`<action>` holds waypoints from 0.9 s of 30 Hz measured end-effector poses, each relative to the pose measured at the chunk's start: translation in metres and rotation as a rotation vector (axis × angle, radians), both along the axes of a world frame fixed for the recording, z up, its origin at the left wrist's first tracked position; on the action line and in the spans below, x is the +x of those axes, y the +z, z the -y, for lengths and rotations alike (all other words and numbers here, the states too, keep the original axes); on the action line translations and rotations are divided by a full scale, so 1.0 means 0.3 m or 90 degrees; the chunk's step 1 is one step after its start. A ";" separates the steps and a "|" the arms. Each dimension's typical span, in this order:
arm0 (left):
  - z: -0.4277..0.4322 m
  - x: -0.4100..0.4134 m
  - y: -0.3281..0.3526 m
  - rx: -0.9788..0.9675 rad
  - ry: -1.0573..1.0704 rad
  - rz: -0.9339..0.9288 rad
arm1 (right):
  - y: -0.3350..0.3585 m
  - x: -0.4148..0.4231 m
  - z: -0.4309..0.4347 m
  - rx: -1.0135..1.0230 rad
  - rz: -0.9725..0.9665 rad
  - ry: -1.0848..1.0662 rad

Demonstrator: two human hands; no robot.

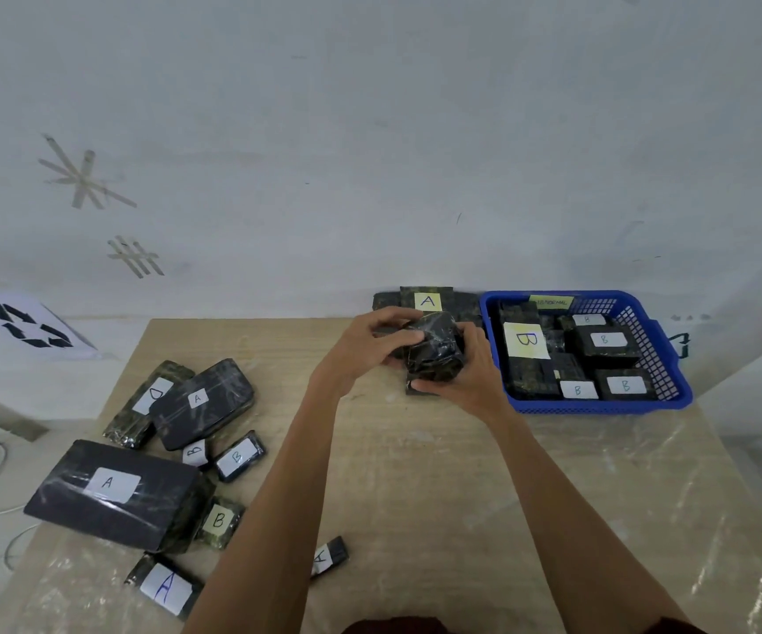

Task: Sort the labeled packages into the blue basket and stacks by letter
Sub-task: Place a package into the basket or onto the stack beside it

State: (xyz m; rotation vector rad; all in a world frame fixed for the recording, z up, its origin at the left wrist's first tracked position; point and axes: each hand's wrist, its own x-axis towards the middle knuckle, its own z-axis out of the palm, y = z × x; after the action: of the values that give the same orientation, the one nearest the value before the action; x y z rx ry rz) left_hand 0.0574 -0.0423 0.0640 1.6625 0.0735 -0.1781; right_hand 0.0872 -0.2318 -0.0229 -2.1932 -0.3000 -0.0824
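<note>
- Left hand [365, 346] and right hand [466, 373] together, both gripping one dark package [434, 354]; label hidden, probably being turned to find its letter.
- A stack [427, 300] just beyond the hands; blue basket [598, 407] just right of them.

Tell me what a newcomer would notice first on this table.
First, the left hand and right hand together gripping a dark wrapped package near the stack with a yellow A label at the far edge of the table. To the right sits the blue basket, filled with packages labelled B. On the left lies a loose unsorted pile, the large A package biggest among them.
</note>
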 end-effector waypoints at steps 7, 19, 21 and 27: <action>0.018 -0.018 -0.032 0.002 0.019 -0.004 | -0.010 -0.030 -0.008 -0.039 -0.003 0.014; 0.015 -0.018 -0.020 -0.001 0.030 -0.003 | 0.009 -0.027 -0.021 -0.048 0.004 0.007; 0.017 -0.018 -0.020 0.000 0.037 -0.008 | 0.011 -0.028 -0.023 -0.051 0.007 0.002; 0.006 -0.020 -0.033 -0.001 0.027 -0.014 | 0.024 -0.017 -0.016 -0.111 0.018 0.001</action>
State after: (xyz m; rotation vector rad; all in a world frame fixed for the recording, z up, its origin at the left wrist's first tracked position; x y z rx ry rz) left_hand 0.0515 -0.0439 0.0540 1.6557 0.1255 -0.1648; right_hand 0.0820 -0.2270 -0.0158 -2.3661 -0.3344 -0.0889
